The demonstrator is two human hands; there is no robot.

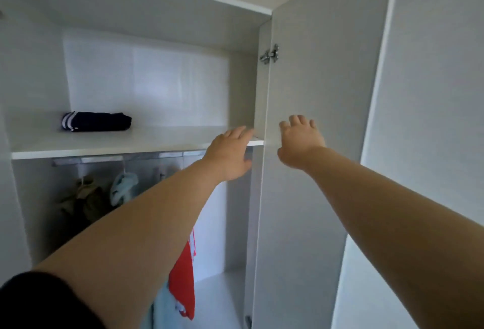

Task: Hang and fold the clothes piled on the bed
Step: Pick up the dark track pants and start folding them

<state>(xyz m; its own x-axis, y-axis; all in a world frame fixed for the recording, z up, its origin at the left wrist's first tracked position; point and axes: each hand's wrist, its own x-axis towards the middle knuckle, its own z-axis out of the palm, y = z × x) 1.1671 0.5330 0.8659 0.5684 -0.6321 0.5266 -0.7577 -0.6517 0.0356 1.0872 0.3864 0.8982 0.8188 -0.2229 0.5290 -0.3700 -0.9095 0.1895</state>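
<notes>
White laminate lines the open wardrobe (pixel 146 77), and both arms reach up into it with nothing in either hand. The left hand (pixel 230 156) is stretched out with its fingers straight at the right end of the upper shelf (pixel 131 142), close by the side panel; whether it touches the shelf edge I cannot tell. The right hand (pixel 301 142) lies flat with its fingers spread against the face of the open door (pixel 319 72), below the metal hinge (pixel 269 53).

Of the task's clothes, a folded navy garment (pixel 97 121) with white stripes sits on the shelf towards the left, well apart from both hands. Under the shelf, an olive garment (pixel 83 197) and a light blue garment (pixel 123 187) hang from the rail (pixel 104 159), and a red garment (pixel 182 276) hangs lower down behind the left forearm. The bed and its pile are out of view.

My reading is that a folded piece has been stowed and the person is handling the door, either steadying it or starting to swing it. How much remains on the bed cannot be judged. If more clothes wait, the next move calls for turning away to fetch one; if not, an even push on the door.
</notes>
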